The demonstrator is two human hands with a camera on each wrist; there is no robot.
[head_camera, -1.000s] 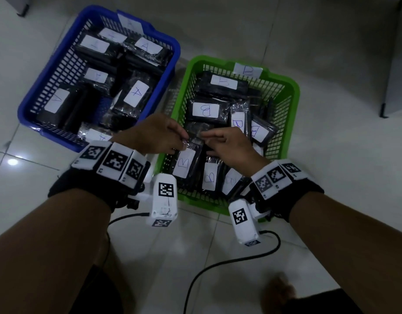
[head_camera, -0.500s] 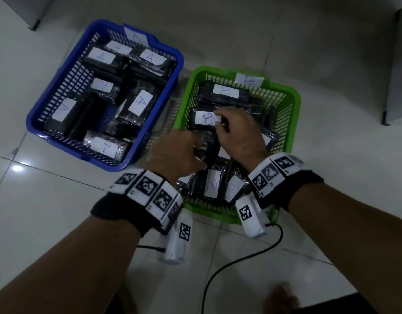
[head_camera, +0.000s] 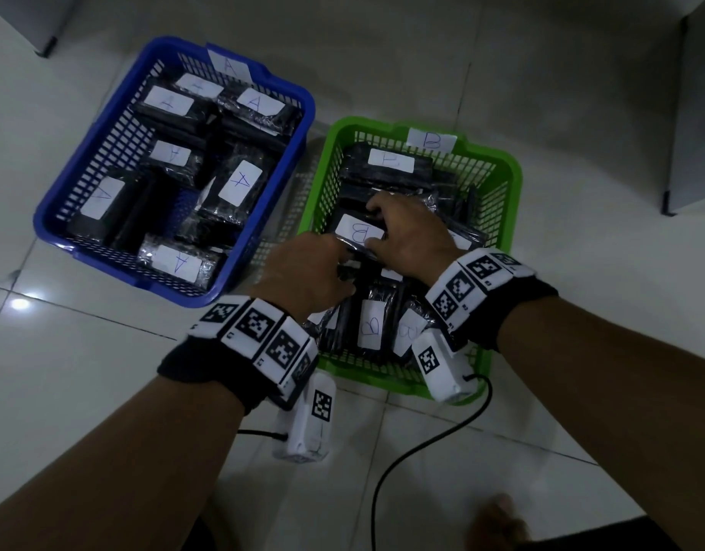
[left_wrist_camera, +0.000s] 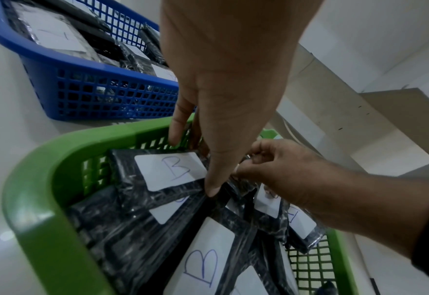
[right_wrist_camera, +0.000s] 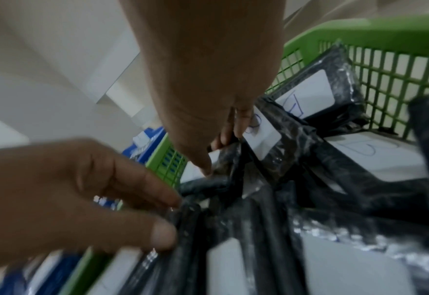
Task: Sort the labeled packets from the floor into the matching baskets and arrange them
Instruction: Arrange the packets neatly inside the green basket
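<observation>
At the bottom of the head view a black cable [head_camera: 402,463] trailed over the white floor [head_camera: 84,371], and no packets showed on the tiles, so the sorting looked finished and only arranging remained.

Above it, at frame centre, both hands had moved deeper into the green basket [head_camera: 512,200] than a second before, from its near edge toward its middle. The left hand [head_camera: 307,276], which had pinched an upright packet with the right, now had thumb and fingers closed on the near left end of a flat B packet [head_camera: 359,234]. The right hand [head_camera: 412,236] had come off the upright packets and curled over the same packet's right end, thumb below the label and fingers above it, so the packet was clamped between both hands. In the left wrist view the packet [left_wrist_camera: 158,175] lay label-up against the green wall, above other B packets.

This suggested they were squaring it into a row; the upright packets [head_camera: 372,328] near the front edge stood unsupported and might tip.

Farther off, upper left, the blue basket [head_camera: 64,200] held A packets [head_camera: 239,182], untouched.
</observation>
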